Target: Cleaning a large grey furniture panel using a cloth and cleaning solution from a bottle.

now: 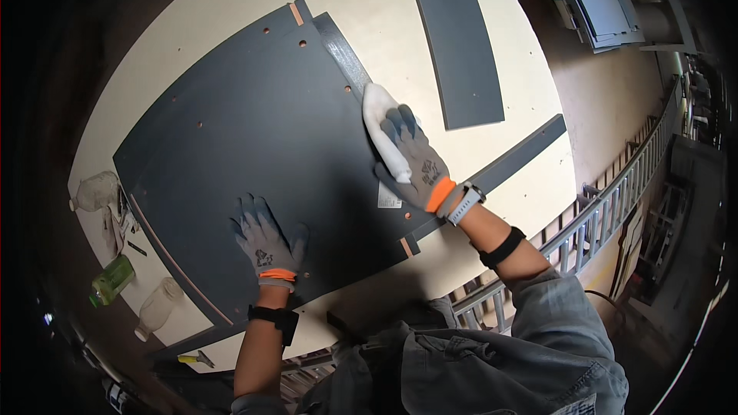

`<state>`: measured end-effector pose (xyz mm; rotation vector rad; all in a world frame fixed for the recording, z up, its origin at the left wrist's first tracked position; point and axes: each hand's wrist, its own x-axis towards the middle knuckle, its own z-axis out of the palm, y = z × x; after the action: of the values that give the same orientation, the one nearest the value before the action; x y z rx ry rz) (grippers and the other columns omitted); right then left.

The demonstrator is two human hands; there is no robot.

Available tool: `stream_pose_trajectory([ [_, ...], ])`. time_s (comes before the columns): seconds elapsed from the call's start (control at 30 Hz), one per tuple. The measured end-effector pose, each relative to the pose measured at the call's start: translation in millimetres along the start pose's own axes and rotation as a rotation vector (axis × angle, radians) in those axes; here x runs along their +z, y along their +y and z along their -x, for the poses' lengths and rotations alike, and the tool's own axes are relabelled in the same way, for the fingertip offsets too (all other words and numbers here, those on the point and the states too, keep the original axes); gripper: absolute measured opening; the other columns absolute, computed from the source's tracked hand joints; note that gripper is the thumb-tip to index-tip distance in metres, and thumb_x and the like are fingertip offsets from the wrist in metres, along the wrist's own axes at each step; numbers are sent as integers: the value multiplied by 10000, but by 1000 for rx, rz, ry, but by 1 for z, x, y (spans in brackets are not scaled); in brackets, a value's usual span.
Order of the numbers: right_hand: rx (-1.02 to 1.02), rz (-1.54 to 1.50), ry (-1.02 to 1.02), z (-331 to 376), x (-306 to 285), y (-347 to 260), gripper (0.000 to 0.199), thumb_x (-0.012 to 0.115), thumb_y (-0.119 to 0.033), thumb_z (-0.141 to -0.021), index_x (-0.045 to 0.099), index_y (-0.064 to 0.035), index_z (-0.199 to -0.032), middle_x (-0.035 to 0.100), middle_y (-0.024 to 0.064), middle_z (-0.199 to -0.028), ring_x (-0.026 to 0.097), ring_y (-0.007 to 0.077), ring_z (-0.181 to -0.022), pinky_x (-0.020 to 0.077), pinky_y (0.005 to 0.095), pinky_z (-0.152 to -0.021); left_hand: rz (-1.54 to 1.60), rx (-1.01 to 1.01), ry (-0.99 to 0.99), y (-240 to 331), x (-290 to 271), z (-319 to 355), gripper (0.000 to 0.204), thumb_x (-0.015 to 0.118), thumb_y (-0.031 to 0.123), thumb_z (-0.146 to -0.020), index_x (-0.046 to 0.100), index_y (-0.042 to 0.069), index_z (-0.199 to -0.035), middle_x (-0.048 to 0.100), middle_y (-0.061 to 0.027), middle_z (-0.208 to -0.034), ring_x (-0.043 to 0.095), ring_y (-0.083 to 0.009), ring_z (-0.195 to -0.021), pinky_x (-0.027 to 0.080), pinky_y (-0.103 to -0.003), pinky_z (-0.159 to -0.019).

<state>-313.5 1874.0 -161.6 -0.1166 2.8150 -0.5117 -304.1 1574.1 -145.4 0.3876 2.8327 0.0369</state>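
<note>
Denim-sleeved shoulders fill the bottom of the head view as a person in grey work gloves leans over a pale workbench (507, 54). Spread flat, fingers splayed, the left hand (265, 242) presses down on a large dark grey panel (254, 146) near its closest edge, gripping nothing. Further up, the right hand (415, 161) is closed over a folded white cloth (382, 131), holding it against the panel's right-hand edge, where a narrow dark edge strip (346, 58) runs alongside. An orange cuff shows at each glove, black bands circle both forearms, and a light-coloured watch sits on the right wrist.

The panel lies tilted across the middle of the bench, drilled with small holes, a thin copper-coloured band along its left edge. A small white label (389, 198) is stuck on it just below the right hand. A separate long dark board (461, 38) lies well apart toward the far side of the bench.

At the bench's left edge stand a clear plastic bottle (94, 190), a green bottle (111, 280) and another pale bottle (156, 307); their contents cannot be made out. Grey metal railings (615, 200) run past on the right.
</note>
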Motion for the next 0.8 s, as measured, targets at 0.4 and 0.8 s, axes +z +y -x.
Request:
stream_pose_trajectory([
  [0.4,118,-467,-47,-77,-46,21,659,371,-367,-885,220,24,-1393,266,238,-1426,286,372,-1311,254,382,-1084,-30,61,84,17,-2,-12,778,522,412,-779,269,-33,-1364,231,-228,-1438,161,-384,-1357,108,-541,-1091],
  [0.8,216,145,-98,47,24,4,759,331,-458,-896,191,120,-1367,212,344,-1395,172,447,-1338,116,488,-1109,-28,-104,-160,12,-4,-4,840,550,445,-784,230,-56,-1378,233,-320,-1396,175,-428,-1337,126,-546,-1082],
])
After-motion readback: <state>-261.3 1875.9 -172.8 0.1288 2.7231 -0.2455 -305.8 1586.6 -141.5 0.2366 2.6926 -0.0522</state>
